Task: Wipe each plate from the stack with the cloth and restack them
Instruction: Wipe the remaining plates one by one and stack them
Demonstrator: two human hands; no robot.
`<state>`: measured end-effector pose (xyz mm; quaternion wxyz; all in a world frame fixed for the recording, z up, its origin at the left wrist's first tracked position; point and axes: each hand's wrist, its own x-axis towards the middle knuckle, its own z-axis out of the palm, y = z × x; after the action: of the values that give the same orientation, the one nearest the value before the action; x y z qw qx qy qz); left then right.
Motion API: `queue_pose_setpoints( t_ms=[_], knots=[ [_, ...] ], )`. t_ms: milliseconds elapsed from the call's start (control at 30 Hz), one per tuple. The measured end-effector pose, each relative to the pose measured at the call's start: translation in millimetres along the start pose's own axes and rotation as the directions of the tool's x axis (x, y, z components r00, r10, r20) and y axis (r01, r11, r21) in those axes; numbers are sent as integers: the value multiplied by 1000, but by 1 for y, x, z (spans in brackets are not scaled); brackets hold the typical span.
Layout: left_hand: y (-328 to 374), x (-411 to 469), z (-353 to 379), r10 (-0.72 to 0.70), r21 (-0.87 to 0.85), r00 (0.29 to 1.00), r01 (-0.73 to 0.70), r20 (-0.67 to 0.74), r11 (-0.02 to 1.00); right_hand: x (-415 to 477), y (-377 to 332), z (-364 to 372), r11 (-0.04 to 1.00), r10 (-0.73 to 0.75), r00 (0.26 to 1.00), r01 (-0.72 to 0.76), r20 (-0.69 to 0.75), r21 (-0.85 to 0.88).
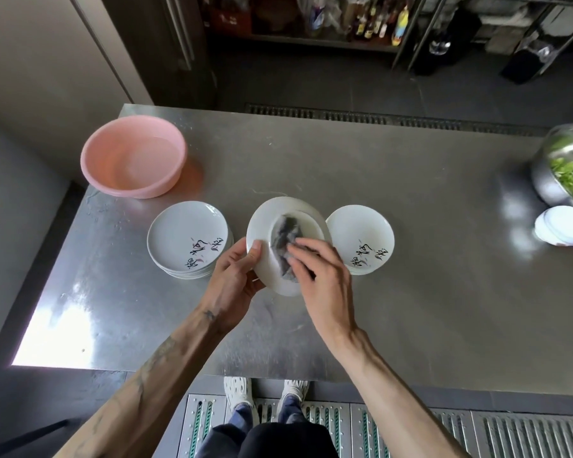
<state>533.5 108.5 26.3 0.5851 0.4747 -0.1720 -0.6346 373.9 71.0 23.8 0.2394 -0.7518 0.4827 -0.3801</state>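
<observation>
The plate (264,223), at frame centre above the steel table (411,292), is gripped at its rim by the left hand (235,276), while the soft cloth (285,234) is pressed onto it by the bent fingers of the right hand (321,276). The plate is judged light, rigid, slick and breakable; rim holds are advised. A stack (186,236) is set frame-left of it and a second stack (361,239) frame-right; shelving (311,38) is seen at the top.

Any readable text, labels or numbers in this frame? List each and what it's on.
On the top plate of the left stack: black brush characters, upside down to the camera, too stylised to read.
On the right plate: the same brush characters, not readable.
On the bottles on the back shelf: labels too small and blurred.
On the held plate and cloth: no text visible.
Nothing can be quoted.
</observation>
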Motion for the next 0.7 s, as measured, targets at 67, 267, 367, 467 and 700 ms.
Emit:
queue_pose_setpoints(
  t_ms=[67, 267, 367, 467, 700],
  knots=[
    [-2, 0, 1, 4, -1, 999, -4, -39, 1000, 1, 7, -4, 993, 118, 992, -118, -34, -17],
    [-3, 3, 4, 21, 6, 1000, -21, -16, 1000, -17, -26, 20, 998, 53, 998, -52, -33, 24],
    [-1, 3, 1, 21, -6, 998, -22, -51, 1000, -16, -13, 17, 996, 85, 994, -84, -74, 13],
    [-2, 3, 2, 25, -18, 997, -26, -75, 999, -21, -14, 19, 992, 127, 984, -129, -121, -4],
    [-1, 6, 2, 37, -28, 994, -40, -105, 999, -24, -17, 30, 997, 78, 989, -78, -130, 2]
  ],
)
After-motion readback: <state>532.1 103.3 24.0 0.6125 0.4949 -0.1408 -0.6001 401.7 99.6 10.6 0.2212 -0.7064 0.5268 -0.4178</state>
